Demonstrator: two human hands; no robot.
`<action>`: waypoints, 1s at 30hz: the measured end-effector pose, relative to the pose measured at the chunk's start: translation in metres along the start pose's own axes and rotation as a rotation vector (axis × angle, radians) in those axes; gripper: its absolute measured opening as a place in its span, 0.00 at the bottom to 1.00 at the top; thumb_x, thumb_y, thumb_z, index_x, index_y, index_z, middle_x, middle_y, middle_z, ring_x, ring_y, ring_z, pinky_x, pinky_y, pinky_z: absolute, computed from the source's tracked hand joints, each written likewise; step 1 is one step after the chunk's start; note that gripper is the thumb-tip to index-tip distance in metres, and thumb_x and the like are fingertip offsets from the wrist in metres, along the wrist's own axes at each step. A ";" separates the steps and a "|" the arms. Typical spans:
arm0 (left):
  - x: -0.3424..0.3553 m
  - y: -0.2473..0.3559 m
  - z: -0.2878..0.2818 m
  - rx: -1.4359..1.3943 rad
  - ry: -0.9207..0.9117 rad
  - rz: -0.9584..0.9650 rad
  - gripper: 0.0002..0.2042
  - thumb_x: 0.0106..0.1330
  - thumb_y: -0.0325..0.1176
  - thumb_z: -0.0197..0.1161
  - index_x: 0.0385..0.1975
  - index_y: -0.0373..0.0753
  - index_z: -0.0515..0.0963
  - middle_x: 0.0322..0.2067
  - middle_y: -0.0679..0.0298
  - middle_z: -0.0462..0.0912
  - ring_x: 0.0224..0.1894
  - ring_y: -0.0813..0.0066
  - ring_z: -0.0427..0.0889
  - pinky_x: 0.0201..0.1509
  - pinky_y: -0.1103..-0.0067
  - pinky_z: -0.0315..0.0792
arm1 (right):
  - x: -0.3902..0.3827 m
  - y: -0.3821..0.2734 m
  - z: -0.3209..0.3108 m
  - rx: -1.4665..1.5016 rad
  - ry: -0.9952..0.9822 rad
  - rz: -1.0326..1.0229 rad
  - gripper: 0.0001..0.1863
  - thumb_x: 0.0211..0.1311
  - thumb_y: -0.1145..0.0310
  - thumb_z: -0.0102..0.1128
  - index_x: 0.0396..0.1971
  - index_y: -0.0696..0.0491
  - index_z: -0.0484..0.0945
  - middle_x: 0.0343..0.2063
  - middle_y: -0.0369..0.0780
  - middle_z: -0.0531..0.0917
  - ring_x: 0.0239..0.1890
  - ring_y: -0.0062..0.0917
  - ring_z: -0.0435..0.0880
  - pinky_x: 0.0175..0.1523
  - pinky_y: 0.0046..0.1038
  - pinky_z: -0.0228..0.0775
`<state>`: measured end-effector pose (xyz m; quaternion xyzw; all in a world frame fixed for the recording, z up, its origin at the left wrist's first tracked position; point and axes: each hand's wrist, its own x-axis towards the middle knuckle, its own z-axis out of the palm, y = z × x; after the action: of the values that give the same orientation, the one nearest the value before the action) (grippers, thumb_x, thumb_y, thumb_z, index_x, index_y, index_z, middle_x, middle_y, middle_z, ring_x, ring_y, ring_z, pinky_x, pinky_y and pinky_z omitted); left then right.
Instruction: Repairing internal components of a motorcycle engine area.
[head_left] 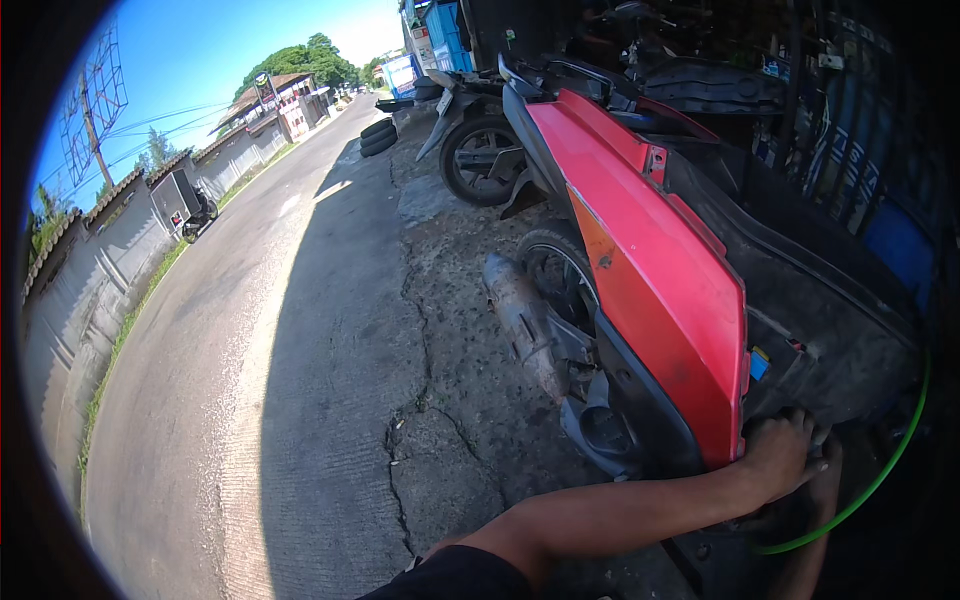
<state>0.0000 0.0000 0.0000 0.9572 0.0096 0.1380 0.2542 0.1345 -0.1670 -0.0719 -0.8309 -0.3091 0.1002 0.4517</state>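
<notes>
A red scooter (650, 300) with dark lower trim stands at my right. My left hand (780, 458) reaches across beside the end of its red side panel nearest me, fingers curled in against the dark bodywork. Close against it, my right hand (826, 472) comes up from below, its fingers bent toward the left one. Both hands are closed together in deep shade, and whatever lies between them is hidden. A small blue piece (760, 364) shows on the dark body just beyond the hands.
A bright green hose or cable (905, 450) curves around my right forearm. The scooter's muffler (525, 325) juts out over cracked concrete (440, 450). Farther off are another motorbike's wheel (483, 160) and stacked tyres (378, 138). A road (215, 360) runs along the left beside a wall.
</notes>
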 end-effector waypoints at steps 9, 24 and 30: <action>-0.003 0.000 0.003 0.044 0.048 0.058 0.33 0.64 0.58 0.56 0.51 0.29 0.72 0.44 0.50 0.76 0.38 0.59 0.83 0.38 0.69 0.77 | -0.015 -0.015 -0.001 -0.059 0.056 -0.035 0.18 0.59 0.65 0.53 0.43 0.63 0.75 0.37 0.42 0.83 0.41 0.24 0.78 0.46 0.31 0.71; -0.006 -0.003 0.003 0.027 0.059 0.041 0.33 0.64 0.58 0.56 0.52 0.29 0.72 0.45 0.50 0.75 0.42 0.58 0.82 0.40 0.68 0.77 | -0.075 -0.065 0.070 0.463 0.070 0.195 0.22 0.71 0.61 0.45 0.51 0.67 0.70 0.43 0.44 0.80 0.42 0.26 0.78 0.47 0.30 0.70; -0.006 0.004 0.001 0.042 0.035 0.016 0.31 0.63 0.57 0.57 0.52 0.33 0.72 0.44 0.51 0.75 0.42 0.56 0.81 0.39 0.69 0.77 | -0.044 0.022 0.006 0.138 0.135 0.089 0.19 0.70 0.63 0.50 0.52 0.63 0.70 0.45 0.43 0.78 0.47 0.27 0.76 0.52 0.30 0.70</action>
<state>-0.0057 -0.0041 -0.0004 0.9598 0.0094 0.1566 0.2326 0.1063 -0.1985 -0.0980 -0.8157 -0.2331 0.0847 0.5227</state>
